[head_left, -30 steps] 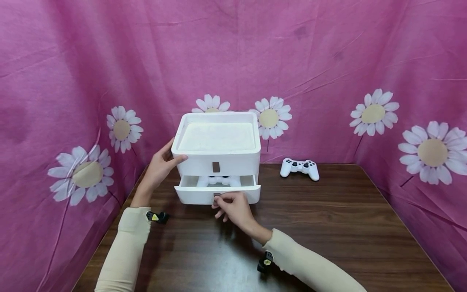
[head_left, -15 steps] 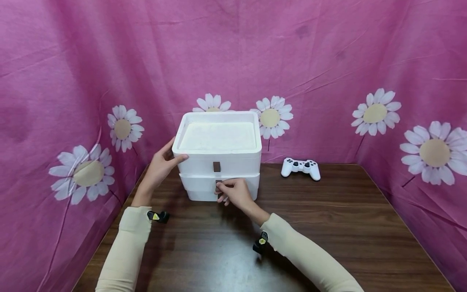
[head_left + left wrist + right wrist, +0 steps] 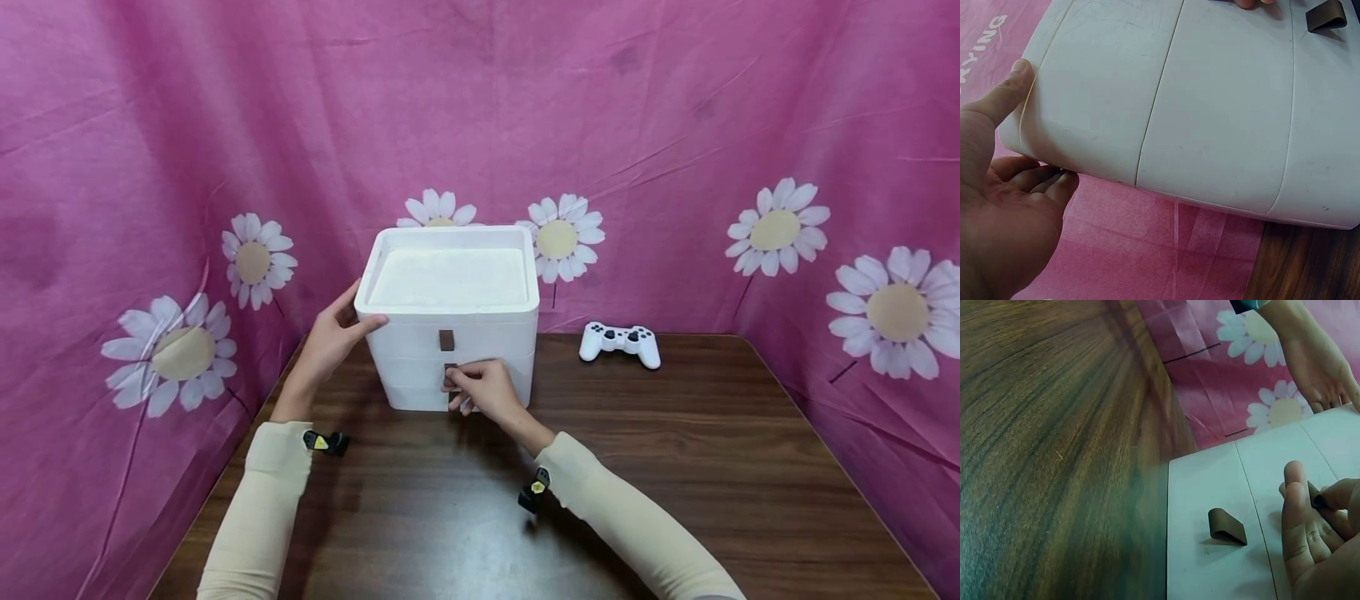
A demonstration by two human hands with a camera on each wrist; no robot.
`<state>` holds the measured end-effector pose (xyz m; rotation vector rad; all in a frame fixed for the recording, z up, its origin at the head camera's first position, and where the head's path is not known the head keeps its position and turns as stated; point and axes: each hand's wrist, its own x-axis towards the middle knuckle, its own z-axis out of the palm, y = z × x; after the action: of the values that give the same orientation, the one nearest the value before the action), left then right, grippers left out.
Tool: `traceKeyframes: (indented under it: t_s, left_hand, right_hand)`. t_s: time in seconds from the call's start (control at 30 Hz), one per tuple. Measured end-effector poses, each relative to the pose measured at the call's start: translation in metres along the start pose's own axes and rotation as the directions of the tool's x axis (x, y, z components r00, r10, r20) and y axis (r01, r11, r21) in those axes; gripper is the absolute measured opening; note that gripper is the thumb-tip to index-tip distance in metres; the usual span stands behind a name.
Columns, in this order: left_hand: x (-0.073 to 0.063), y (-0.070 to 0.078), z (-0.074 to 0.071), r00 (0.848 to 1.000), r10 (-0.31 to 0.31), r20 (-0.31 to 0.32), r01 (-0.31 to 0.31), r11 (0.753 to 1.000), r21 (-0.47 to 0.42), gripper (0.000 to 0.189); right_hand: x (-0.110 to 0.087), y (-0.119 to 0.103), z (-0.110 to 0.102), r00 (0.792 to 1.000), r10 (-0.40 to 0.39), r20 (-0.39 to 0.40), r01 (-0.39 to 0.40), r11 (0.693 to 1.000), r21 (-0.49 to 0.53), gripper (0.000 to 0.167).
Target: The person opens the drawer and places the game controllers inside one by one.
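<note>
A white drawer box [image 3: 453, 333] with a rimmed top stands on the table, its drawers flush with the front. My left hand [image 3: 324, 348] grips its upper left corner, thumb on the front face and fingers behind the side, as the left wrist view shows. At the middle drawer, my right hand [image 3: 489, 392] pinches the brown pull tab [image 3: 1312, 491] between thumb and finger. The upper drawer has a matching tab [image 3: 447, 340], and the bottom drawer's tab [image 3: 1225, 526] sticks out in the right wrist view. What the drawers hold is hidden.
A white game controller [image 3: 619, 345] lies at the back of the dark wooden table [image 3: 675, 467], right of the box. Pink cloth [image 3: 637, 125] with printed daisies hangs behind and on both sides.
The middle drawer, open a second ago with a white game controller inside, has been pushed in and is closed. My right hand moved forward with its tab; my left hand stayed put.
</note>
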<state>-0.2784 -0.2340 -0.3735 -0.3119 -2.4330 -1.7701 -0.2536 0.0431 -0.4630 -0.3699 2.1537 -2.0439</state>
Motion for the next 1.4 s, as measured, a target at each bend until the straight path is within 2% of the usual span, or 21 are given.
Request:
traceKeyframes:
  t_s: [0.17,0.3,0.43,0.57,0.7,0.83,0.93,1.1,1.4]
  left_hand:
    - [-0.001,0.001,0.0,1.0,-0.003,-0.001,0.003,1.0,-0.005,0.086]
    - [-0.001,0.0,0.0,1.0,-0.001,0.002,0.001,1.0,-0.014,0.086]
    - [-0.001,0.0,-0.001,1.0,0.006,0.005,-0.006,1.0,-0.023,0.087]
    - [-0.001,0.0,-0.002,1.0,0.008,0.009,-0.008,1.0,-0.029,0.087]
    - [-0.001,-0.001,-0.002,1.0,0.016,0.011,-0.016,1.0,-0.024,0.087]
    - [-0.001,-0.002,-0.001,1.0,0.02,0.013,-0.02,1.0,-0.023,0.086]
    - [-0.001,-0.002,-0.001,1.0,0.017,0.015,-0.017,1.0,-0.014,0.085]
    - [-0.002,-0.003,-0.001,1.0,0.017,0.015,-0.017,1.0,0.002,0.085]
    - [-0.001,-0.004,0.0,0.999,0.032,0.001,-0.032,0.999,0.014,0.085]
  right_hand:
    - [-0.005,0.001,0.0,1.0,-0.007,0.012,0.007,1.0,-0.024,0.025]
    - [-0.014,0.007,-0.001,1.0,0.022,0.014,-0.021,0.997,-0.069,0.027]
    - [-0.023,0.017,-0.002,0.995,0.094,0.011,-0.092,0.986,-0.136,0.028]
    - [-0.026,0.028,-0.002,0.98,0.198,0.028,-0.19,0.964,-0.184,0.034]
    - [-0.022,0.038,0.002,0.963,0.261,0.068,-0.252,0.96,-0.123,0.041]
    - [-0.017,0.042,0.008,0.962,0.259,0.089,-0.258,0.966,-0.022,0.045]
    - [-0.015,0.043,0.012,0.963,0.256,0.081,-0.257,0.966,0.003,0.043]
    - [-0.015,0.042,0.016,0.966,0.251,0.068,-0.252,0.968,0.006,0.034]
    - [-0.019,0.042,0.016,0.97,0.231,0.07,-0.228,0.973,-0.044,0.031]
